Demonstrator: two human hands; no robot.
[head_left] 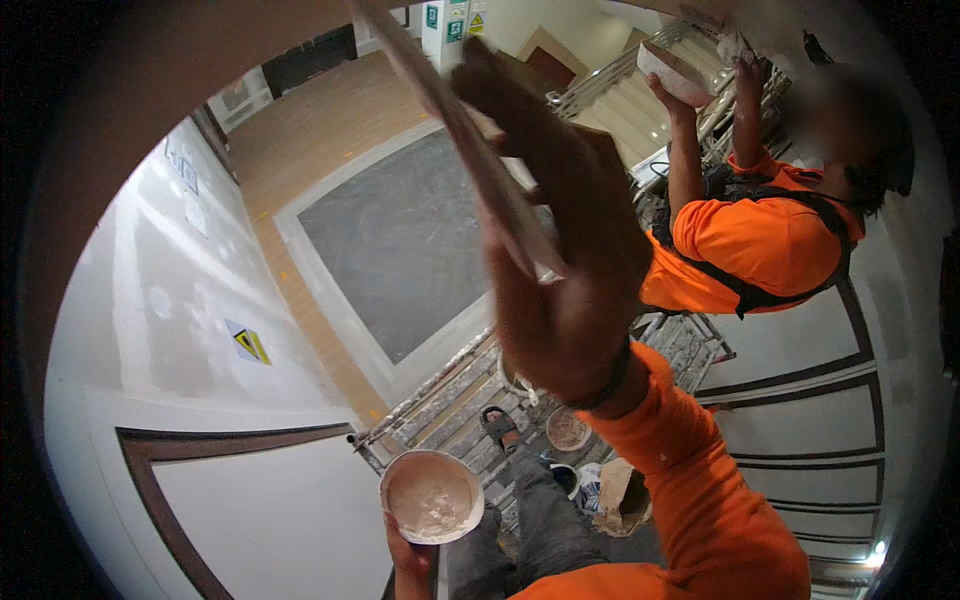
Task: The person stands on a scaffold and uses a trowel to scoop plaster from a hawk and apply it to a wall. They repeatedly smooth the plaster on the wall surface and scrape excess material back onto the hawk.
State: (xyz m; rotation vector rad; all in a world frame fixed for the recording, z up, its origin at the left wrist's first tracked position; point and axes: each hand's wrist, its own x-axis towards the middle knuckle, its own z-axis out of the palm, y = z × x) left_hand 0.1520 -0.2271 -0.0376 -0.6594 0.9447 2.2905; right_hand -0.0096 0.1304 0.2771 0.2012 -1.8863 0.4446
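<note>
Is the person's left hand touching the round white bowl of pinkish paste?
Touching. The head view shows the left hand gripping the white bowl at its near side.

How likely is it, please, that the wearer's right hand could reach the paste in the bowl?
Probably yes: the left hand holds the bowl mouth up, and nothing visible blocks the right hand from the paste.

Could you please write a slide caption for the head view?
Left hand holding a bowl of pinkish paste; right hand gripping a raised flat tool.
</note>
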